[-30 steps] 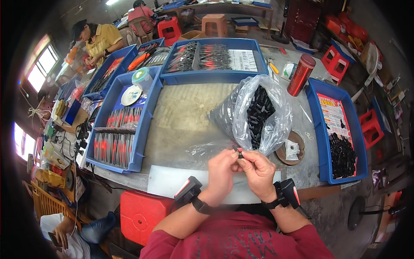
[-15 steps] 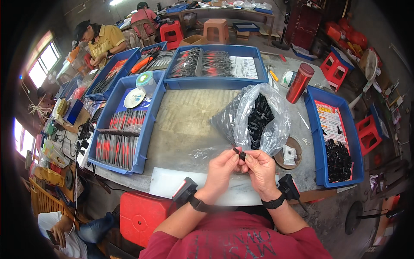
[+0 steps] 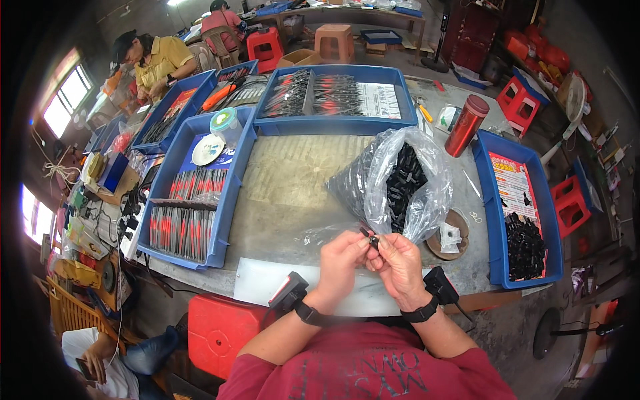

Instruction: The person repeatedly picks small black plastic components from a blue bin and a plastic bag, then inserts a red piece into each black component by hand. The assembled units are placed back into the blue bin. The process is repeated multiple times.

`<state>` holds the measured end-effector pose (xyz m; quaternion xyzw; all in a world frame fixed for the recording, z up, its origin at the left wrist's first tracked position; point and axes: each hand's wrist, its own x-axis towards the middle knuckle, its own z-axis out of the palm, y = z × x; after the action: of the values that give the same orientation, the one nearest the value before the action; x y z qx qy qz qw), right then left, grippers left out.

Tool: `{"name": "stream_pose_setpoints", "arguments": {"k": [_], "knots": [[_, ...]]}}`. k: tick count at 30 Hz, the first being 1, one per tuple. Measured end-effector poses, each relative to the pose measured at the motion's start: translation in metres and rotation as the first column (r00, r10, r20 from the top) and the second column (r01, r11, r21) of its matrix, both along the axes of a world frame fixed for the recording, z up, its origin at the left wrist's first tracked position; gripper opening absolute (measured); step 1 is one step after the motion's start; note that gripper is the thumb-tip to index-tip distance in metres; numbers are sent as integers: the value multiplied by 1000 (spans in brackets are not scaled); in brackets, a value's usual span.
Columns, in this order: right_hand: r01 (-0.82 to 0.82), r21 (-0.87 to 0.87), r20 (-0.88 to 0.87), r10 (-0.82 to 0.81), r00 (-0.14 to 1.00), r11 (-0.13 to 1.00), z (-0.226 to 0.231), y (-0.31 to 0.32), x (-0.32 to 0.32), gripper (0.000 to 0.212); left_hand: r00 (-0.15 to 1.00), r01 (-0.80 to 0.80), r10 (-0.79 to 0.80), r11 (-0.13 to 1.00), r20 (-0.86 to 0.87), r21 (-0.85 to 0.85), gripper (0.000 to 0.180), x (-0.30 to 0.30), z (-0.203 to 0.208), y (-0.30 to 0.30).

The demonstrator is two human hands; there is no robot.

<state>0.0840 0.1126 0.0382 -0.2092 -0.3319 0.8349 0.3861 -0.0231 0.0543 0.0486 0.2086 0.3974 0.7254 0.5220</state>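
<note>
Over the near side of the table, my left hand (image 3: 339,265) and my right hand (image 3: 401,264) meet fingertip to fingertip. Between them they pinch small black plastic parts (image 3: 370,236); whether these are one piece or two I cannot tell. Just beyond my fingers, a clear plastic bag (image 3: 437,190) gapes, holding many similar black parts (image 3: 403,183). A white board (image 3: 263,280) lies under my wrists at the table's edge. Right of the bag, a blue tray (image 3: 492,223) holds a printed sheet and a heap of loose black parts (image 3: 525,247).
A blue tray (image 3: 230,220) with rows of red-and-black pieces stands left, another blue tray (image 3: 333,125) at the back. A red bottle (image 3: 467,125) and a round brown dish (image 3: 437,250) flank the bag. A person in yellow (image 3: 163,63) works at the far left; a red stool (image 3: 220,337) sits near-left.
My hands have dropped slightly, still together, and the right fingers have shifted around the black parts. The rest of the view has moved only slightly.
</note>
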Motion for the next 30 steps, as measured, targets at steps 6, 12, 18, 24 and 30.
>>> {"name": "stream_pose_setpoints", "arguments": {"k": [6, 12, 18, 24, 30], "knots": [[45, 54, 26, -47, 999, 998, 0, -2, -1, 11, 955, -106, 123, 992, -271, 74, 11, 3, 1, 2], [87, 199, 79, -105, 991, 976, 1, -1, 2, 14, 979, -14, 31, 996, -201, 84, 11, -1, 1, 4], [141, 376, 158, -213, 964, 916, 1, -6, 3, 19, 992, -3, 18, 992, -124, 127, 13, 4, -1, 6], [200, 556, 210, -369, 905, 807, -1, -10, 1, 21, 997, 38, -45, 993, 58, 108, 16, 5, -1, 4], [169, 674, 264, -448, 854, 719, -4, -8, 2, 18, 995, 48, -59, 990, 83, 130, 20, 4, -4, 4]]}}
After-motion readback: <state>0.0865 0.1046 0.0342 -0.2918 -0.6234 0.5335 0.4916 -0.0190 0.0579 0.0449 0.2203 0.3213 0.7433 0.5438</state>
